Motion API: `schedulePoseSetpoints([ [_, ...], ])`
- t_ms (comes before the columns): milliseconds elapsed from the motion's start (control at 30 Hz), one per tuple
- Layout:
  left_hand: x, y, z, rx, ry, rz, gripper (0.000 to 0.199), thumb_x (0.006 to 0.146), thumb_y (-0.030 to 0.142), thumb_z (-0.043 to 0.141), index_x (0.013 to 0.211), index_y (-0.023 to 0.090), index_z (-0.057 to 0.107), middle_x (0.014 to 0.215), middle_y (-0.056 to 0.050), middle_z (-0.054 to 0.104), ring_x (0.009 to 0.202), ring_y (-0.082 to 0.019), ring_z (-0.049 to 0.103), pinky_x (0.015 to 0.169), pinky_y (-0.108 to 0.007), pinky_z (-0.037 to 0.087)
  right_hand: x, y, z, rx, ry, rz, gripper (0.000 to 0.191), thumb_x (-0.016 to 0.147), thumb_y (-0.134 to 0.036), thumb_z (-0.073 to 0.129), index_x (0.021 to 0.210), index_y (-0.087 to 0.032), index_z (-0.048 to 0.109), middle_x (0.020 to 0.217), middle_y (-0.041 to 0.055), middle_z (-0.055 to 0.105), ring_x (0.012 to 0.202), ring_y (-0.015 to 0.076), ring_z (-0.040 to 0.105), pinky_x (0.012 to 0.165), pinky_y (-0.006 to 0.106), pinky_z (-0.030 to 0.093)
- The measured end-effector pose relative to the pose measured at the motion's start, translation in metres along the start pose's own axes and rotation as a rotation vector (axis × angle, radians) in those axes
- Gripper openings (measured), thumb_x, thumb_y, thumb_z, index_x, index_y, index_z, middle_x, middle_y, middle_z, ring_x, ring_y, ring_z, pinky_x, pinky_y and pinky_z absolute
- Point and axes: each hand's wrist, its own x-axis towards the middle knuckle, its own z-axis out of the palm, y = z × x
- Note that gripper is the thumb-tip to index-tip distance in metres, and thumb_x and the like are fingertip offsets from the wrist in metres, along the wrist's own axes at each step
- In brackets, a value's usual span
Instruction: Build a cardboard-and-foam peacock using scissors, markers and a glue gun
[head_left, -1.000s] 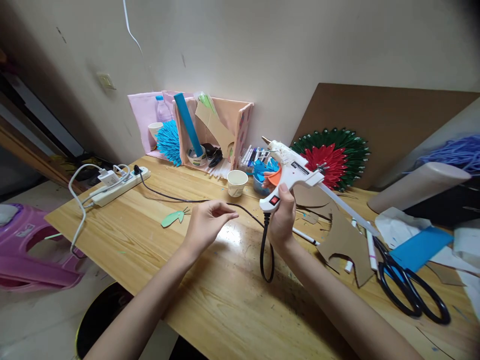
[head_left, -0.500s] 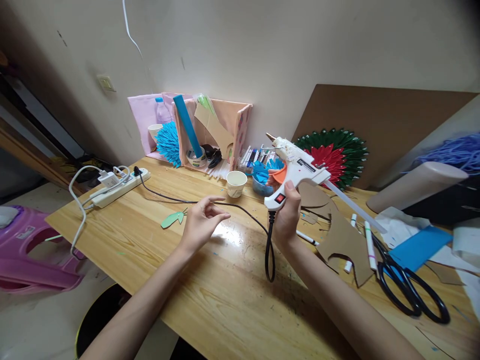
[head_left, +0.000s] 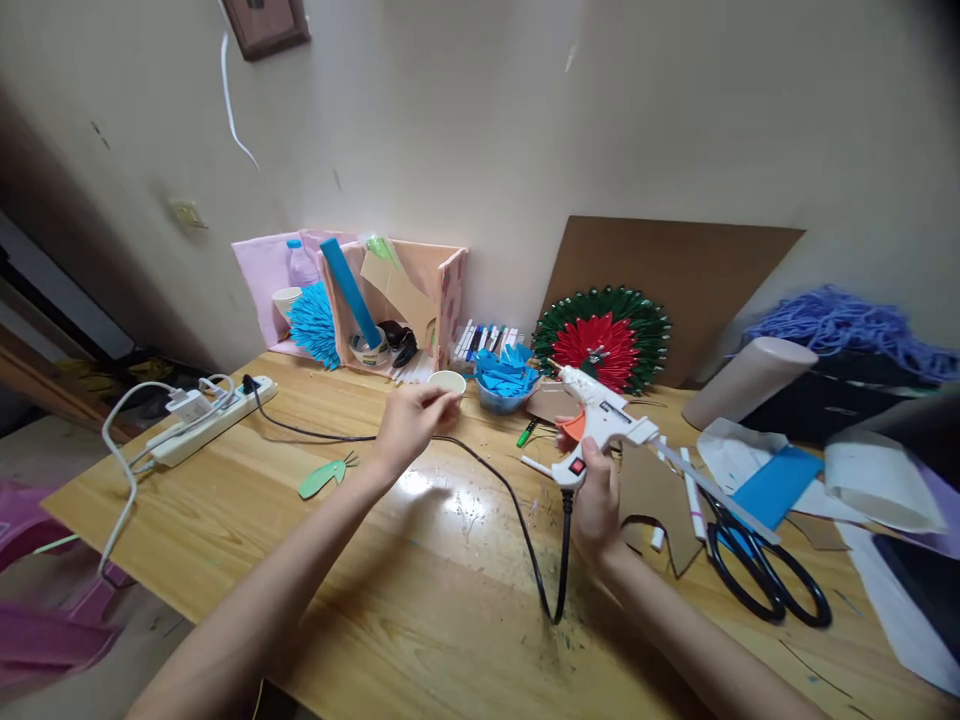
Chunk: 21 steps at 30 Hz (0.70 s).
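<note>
I have the right hand (head_left: pixel 598 500) wrapped firmly around the grip of the glue gun (head_left: pixel 609 420), holding it above the right half of the bench (head_left: pixel 420 640), nozzle toward the far left, its cord (head_left: pixel 565 550) drooping on the near side. I see the left hand (head_left: pixel 411 425) raised near the cup (head_left: pixel 448 381), thumb and fingertips drawn close together, though from here I cannot tell whether they meet or pinch anything. The green cutout (head_left: pixel 322 479) lies farther left.
</note>
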Motion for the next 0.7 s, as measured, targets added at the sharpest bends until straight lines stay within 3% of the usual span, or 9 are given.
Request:
schedulePoseSetpoints([
  [67, 0.028, 0.006, 0.014, 0.029, -0.026, 0.068, 0.018, 0.077, 0.029, 0.059, 0.075, 0.016, 0.072, 0.068, -0.005, 0.070, 0.064, -0.016, 0.065, 0.062, -0.025, 0.050, -0.003, 0.005, -0.011, -0.016, 0.051, 0.019, 0.036, 0.076, -0.049, 0.049, 0.084, -0.015, 0.060, 0.074, 0.0011, 0.060, 0.068, 0.0156, 0.052, 0.062, 0.027, 0.038],
  [167, 0.069, 0.008, 0.038, 0.188, -0.032, 0.112, 0.008, 0.067, 0.021, 0.069, 0.071, 0.015, 0.072, 0.072, -0.007, 0.072, 0.070, -0.019, 0.066, 0.066, -0.026, 0.049, -0.008, 0.008, -0.021, -0.004, 0.058, 0.042, 0.037, 0.077, -0.050, 0.050, 0.089, -0.017, 0.060, 0.079, 0.0017, 0.061, 0.071, 0.0162, 0.053, 0.062, 0.027, 0.039],
  [333, 0.114, -0.006, 0.068, 0.311, -0.060, 0.046, 0.020, 0.059, 0.031, 0.076, 0.053, 0.013, 0.067, 0.049, -0.005, 0.063, 0.056, -0.019, 0.062, 0.062, -0.029, 0.047, -0.014, 0.009, -0.026, -0.013, 0.046, 0.107, 0.037, 0.075, -0.051, 0.051, 0.089, -0.018, 0.059, 0.081, 0.0028, 0.063, 0.072, 0.0176, 0.056, 0.063, 0.028, 0.042],
  [433, 0.128, -0.015, 0.077, 0.287, -0.079, 0.048, 0.018, 0.059, 0.025, 0.075, 0.049, 0.014, 0.065, 0.049, -0.004, 0.063, 0.056, -0.018, 0.062, 0.066, -0.029, 0.047, -0.016, 0.010, -0.026, -0.031, 0.040, 0.136, 0.037, 0.075, -0.052, 0.050, 0.087, -0.018, 0.059, 0.078, 0.0027, 0.064, 0.071, 0.0184, 0.057, 0.063, 0.028, 0.042],
  [533, 0.135, -0.022, 0.081, 0.228, -0.119, 0.023, 0.004, 0.059, 0.015, 0.072, 0.063, 0.014, 0.071, 0.062, -0.004, 0.070, 0.062, -0.017, 0.065, 0.066, -0.026, 0.049, -0.017, 0.011, -0.026, -0.045, 0.032, 0.157, 0.038, 0.076, -0.054, 0.050, 0.081, -0.018, 0.059, 0.075, 0.0022, 0.063, 0.070, 0.0185, 0.056, 0.063, 0.029, 0.043],
  [700, 0.136, -0.032, 0.082, 0.165, -0.116, -0.045, 0.024, 0.060, 0.019, 0.073, 0.083, 0.011, 0.072, 0.071, -0.006, 0.072, 0.067, -0.017, 0.066, 0.063, -0.024, 0.051, -0.018, 0.014, -0.027, -0.059, -0.004, 0.132, 0.038, 0.076, -0.053, 0.051, 0.089, -0.019, 0.060, 0.082, 0.0028, 0.065, 0.078, 0.0199, 0.058, 0.072, 0.030, 0.043],
])
